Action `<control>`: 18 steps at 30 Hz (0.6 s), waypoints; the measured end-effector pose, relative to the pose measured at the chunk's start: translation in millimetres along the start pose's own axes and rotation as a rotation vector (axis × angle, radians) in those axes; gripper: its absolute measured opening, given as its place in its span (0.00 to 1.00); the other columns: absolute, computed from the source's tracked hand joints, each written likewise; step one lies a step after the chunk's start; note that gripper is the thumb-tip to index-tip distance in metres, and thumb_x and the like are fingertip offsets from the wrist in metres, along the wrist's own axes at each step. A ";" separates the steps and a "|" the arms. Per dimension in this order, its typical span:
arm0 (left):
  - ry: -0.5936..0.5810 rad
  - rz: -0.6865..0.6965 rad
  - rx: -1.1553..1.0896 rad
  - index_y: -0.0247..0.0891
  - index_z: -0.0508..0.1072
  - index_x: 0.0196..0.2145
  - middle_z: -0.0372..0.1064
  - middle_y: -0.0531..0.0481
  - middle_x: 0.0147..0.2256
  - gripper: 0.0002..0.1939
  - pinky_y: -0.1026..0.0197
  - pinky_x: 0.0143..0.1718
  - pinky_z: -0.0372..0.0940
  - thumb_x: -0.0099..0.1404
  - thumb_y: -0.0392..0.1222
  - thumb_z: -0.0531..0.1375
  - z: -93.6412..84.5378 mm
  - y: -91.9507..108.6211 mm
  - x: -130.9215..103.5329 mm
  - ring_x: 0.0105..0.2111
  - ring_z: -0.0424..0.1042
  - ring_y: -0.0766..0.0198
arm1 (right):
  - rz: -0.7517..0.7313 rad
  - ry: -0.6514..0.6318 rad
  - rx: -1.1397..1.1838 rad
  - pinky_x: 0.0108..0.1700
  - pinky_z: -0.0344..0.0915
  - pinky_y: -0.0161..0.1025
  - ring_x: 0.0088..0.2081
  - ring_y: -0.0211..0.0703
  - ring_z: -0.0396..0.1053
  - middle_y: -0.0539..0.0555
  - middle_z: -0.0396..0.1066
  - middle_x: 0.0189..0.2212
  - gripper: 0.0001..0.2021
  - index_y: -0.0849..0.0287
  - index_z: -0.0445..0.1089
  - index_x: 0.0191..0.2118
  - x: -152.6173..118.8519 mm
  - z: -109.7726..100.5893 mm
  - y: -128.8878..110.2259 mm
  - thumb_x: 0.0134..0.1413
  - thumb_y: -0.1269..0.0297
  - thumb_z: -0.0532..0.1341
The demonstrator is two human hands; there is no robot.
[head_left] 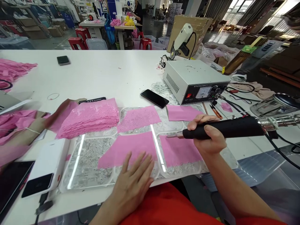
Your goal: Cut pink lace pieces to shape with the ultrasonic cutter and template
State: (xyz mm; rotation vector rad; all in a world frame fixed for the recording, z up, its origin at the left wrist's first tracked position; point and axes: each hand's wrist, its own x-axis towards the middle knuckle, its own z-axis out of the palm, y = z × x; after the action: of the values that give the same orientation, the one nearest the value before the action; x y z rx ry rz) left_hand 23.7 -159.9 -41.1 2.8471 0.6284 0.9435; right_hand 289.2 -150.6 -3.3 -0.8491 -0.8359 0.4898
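My right hand (pixel 212 140) is wrapped around a thick black-handled corded tool (pixel 225 128). Its thin metal tip points left, over a pink fabric piece (pixel 180 153). My left hand (pixel 133 179) lies flat with fingers spread, fingertips on the lower edge of another pink fabric piece (pixel 131 147). Both pieces rest on a clear, patterned plastic mat (pixel 91 162). Behind them are a speckled pink piece (pixel 140 117) and a plain pink strip (pixel 181 112). A stack of pink lace-like fabric pieces (pixel 93 117) sits at the left.
A grey control box (pixel 199 78) with a meter stands at the back right, cables running from it. A black phone (pixel 154 97) lies before it. On the left are a white device (pixel 48 165) and pink fabric bundles (pixel 18 125). A glass jar (pixel 274 104) is at right.
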 end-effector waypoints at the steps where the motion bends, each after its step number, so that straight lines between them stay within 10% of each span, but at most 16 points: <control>1: -0.021 0.030 0.008 0.33 0.71 0.52 0.70 0.45 0.55 0.15 0.45 0.68 0.37 0.71 0.36 0.54 6.8 2.2 9.7 0.61 0.61 0.56 | 0.000 0.001 0.008 0.25 0.64 0.39 0.22 0.35 0.64 0.50 0.64 0.28 0.05 0.58 0.69 0.28 0.4 -0.8 1.5 0.40 0.65 0.59; 18: -0.276 0.076 0.086 0.38 0.65 0.59 0.61 0.40 0.61 0.22 0.39 0.63 0.49 0.73 0.50 0.50 46.6 14.2 38.5 0.63 0.58 0.48 | 0.016 -0.093 0.059 0.31 0.67 0.43 0.25 0.37 0.68 0.50 0.66 0.34 0.06 0.57 0.69 0.34 -1.9 9.2 15.1 0.47 0.63 0.61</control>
State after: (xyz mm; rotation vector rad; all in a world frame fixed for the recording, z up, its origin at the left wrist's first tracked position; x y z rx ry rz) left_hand 84.2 -154.8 -54.6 3.0184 0.5458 0.5263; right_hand 279.9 -138.9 -12.9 -0.7836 -0.8962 0.5694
